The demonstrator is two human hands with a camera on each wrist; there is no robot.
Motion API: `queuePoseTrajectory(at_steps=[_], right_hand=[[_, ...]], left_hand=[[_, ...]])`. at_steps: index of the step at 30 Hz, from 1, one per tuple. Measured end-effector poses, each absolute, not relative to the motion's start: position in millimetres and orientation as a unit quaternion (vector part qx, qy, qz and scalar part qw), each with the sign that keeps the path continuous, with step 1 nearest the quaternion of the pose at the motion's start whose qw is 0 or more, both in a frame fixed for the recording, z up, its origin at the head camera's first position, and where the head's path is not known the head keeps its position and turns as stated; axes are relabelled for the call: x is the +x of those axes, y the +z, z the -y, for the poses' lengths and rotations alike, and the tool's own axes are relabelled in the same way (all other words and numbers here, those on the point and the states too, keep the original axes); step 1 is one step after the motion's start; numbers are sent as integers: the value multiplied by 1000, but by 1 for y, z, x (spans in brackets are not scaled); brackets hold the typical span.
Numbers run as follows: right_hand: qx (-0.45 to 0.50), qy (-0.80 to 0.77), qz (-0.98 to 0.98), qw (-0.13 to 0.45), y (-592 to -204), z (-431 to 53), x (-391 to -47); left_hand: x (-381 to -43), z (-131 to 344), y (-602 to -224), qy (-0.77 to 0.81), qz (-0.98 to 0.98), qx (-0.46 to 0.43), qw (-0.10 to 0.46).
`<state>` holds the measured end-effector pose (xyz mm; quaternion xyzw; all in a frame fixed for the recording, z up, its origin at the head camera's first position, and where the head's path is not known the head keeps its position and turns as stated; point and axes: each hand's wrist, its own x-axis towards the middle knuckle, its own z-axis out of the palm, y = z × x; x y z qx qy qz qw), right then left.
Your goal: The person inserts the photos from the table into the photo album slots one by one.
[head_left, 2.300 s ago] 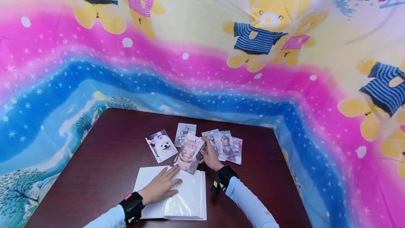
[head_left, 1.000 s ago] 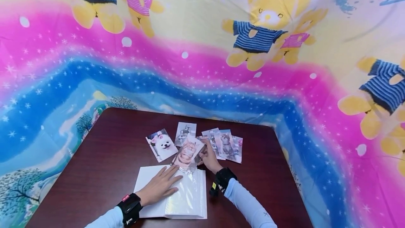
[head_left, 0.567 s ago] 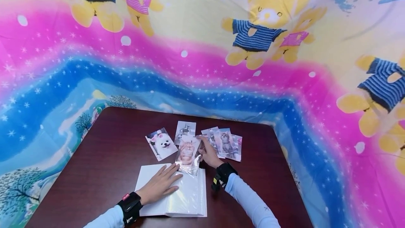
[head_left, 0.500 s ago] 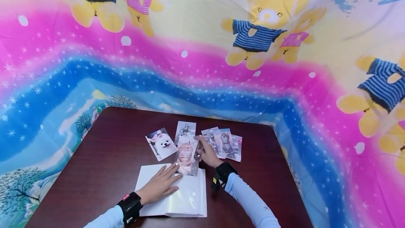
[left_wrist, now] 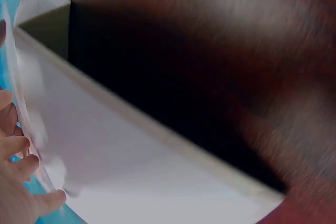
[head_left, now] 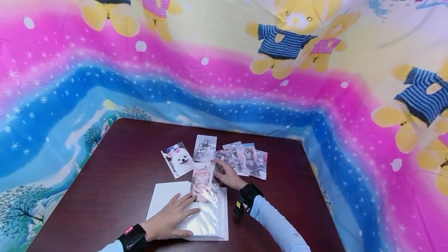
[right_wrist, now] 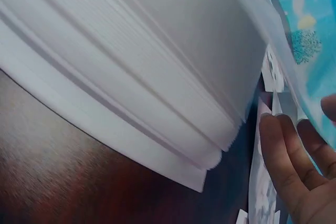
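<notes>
A photo of an orange cat [head_left: 201,177] lies over the far edge of an open white photo album [head_left: 159,197], its lower part under a shiny clear sleeve [head_left: 206,219]. My right hand [head_left: 228,175] pinches the photo's upper right edge between thumb and fingers. In the right wrist view, the fingers [right_wrist: 286,150] curl beside the sheet, opposite the thumb. My left hand [head_left: 171,217] rests with spread fingers on the album, fingertips near the photo's lower left. The left wrist view shows its fingertips along the lifted page [left_wrist: 31,129].
A white dog photo [head_left: 179,160] and a grey-toned photo [head_left: 205,147] lie beyond the album. Right of them, a grey kitten photo [head_left: 250,158] overlaps several others, close to my right hand. A patterned cloth [head_left: 224,69] hangs behind the dark table [head_left: 105,182].
The cat photo has straightened and moved down toward me, further over the album and under the sleeve. My right hand has followed it leftward; my left hand has shifted slightly nearer me.
</notes>
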<state>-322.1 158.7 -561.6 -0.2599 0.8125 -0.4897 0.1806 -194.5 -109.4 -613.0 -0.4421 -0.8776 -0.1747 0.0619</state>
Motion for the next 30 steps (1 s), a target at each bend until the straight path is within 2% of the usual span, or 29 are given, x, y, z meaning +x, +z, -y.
queuePoseTrajectory(at_steps=[3, 10, 14, 22, 30], right_hand=[[-259, -482, -819, 175, -558, -159, -317], [-266, -473, -820, 183, -556, -155, -310], [-268, -476, -819, 178, -561, -153, -311], [-251, -477, -823, 179, -599, -156, -315], [-247, -495, -812, 187, -591, -154, -302]], left_hand=[[-190, 109, -614, -172, 876, -446, 62], [-184, 109, -619, -168, 872, -449, 103], [-183, 109, -620, -168, 874, -445, 103], [-184, 109, -620, -161, 877, -444, 93], [-183, 111, -623, -164, 875, -445, 101]])
